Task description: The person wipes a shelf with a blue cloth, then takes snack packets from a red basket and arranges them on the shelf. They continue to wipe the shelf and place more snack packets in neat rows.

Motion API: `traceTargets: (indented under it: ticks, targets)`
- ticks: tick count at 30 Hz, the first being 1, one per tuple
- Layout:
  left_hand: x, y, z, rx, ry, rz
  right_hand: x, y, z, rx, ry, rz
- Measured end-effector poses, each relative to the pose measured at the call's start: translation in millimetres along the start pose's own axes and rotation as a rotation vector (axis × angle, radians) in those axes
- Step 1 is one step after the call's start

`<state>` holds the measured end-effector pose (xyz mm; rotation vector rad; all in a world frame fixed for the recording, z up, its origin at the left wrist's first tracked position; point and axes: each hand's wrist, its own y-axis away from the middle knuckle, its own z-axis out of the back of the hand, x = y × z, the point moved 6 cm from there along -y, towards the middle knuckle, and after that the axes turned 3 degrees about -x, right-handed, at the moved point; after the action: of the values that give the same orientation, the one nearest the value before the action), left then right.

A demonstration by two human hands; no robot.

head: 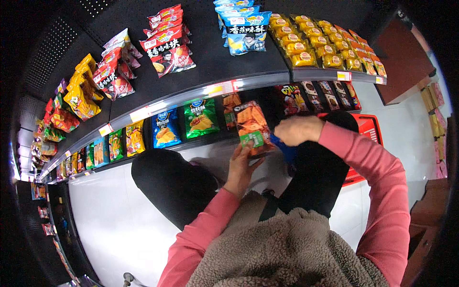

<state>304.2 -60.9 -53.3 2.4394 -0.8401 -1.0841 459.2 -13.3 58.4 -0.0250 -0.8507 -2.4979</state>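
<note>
My left hand (242, 166) holds the lower edge of an orange-brown snack packet (252, 122) with a green panel, in front of the lower shelf. Beside it on the right, my right hand (299, 130) is blurred, its fingers bent at a dark blue item (284, 149), perhaps a cloth; whether it grips this item I cannot tell. A similar orange-brown packet (230, 107) stands on the lower shelf just behind the held one. To its left stand a green chip bag (201, 119) and a blue chip bag (166, 128).
A red plastic basket (371, 125) sits on the floor by my right knee. The upper shelf's front edge (261, 80) runs above my hands, carrying red bags (171, 53), blue bags (247, 34) and yellow-packed cakes (301, 57). Snack boxes (312, 96) stand lower right.
</note>
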Motion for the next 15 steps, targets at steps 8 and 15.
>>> traceTargets:
  ticks: [8,15]
  targets:
    - [44.4,-126.6,-9.3,-0.068,-0.079,-0.035,6.8,19.5,-62.6,-0.035,0.238,0.311]
    - [89.1,-266.0,41.3,0.121,-0.196,-0.441,5.8,17.8,-52.1,-0.108,0.180,0.410]
